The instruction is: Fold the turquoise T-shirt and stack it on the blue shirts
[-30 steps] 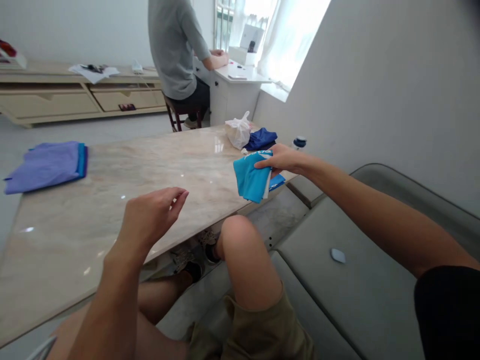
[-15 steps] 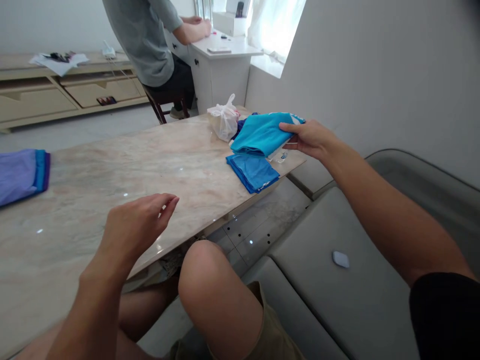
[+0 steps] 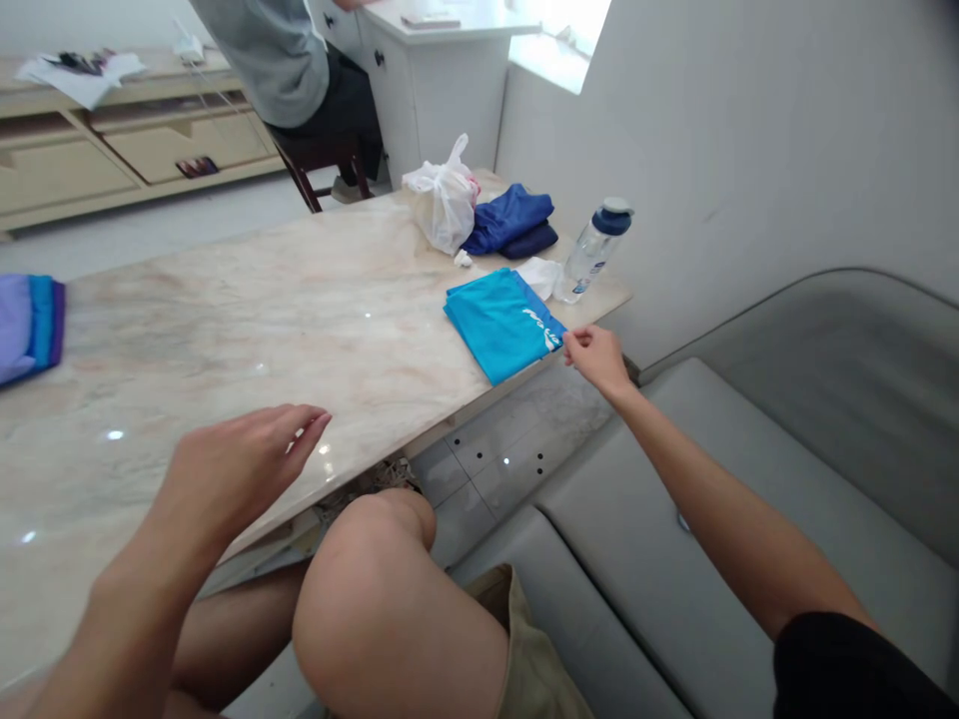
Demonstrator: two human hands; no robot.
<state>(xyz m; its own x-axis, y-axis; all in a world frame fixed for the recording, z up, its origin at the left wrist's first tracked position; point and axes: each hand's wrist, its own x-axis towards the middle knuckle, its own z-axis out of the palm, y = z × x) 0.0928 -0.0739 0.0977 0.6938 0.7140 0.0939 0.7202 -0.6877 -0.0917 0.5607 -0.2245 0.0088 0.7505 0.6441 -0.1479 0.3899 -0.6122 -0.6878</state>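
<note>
A folded bright-blue cloth (image 3: 490, 320) with white lettering lies at the front edge of the marble-patterned table (image 3: 300, 300). Part of a darker blue layer shows along its right side. My right hand (image 3: 593, 355) pinches the cloth's right corner between thumb and fingers. My left hand (image 3: 247, 459) hovers over the near side of the table and holds nothing; its fingers are loosely bent, with a small gap to the thumb. At the far left rests a stack of folded purple and blue cloths (image 3: 26, 325).
Behind the cloth stand a white plastic bag (image 3: 444, 205), dark-blue folded fabric (image 3: 513, 222), a crumpled tissue (image 3: 539, 275) and a clear bottle (image 3: 591, 255) with a blue lid. A grey bench (image 3: 659, 539) runs along the right. Another person (image 3: 281, 70) sits beyond the table.
My right hand has lowered the bright-blue cloth from the air onto the darker blue one and moved to its corner. The bottle has come into sight. My left hand stays nearly in place.
</note>
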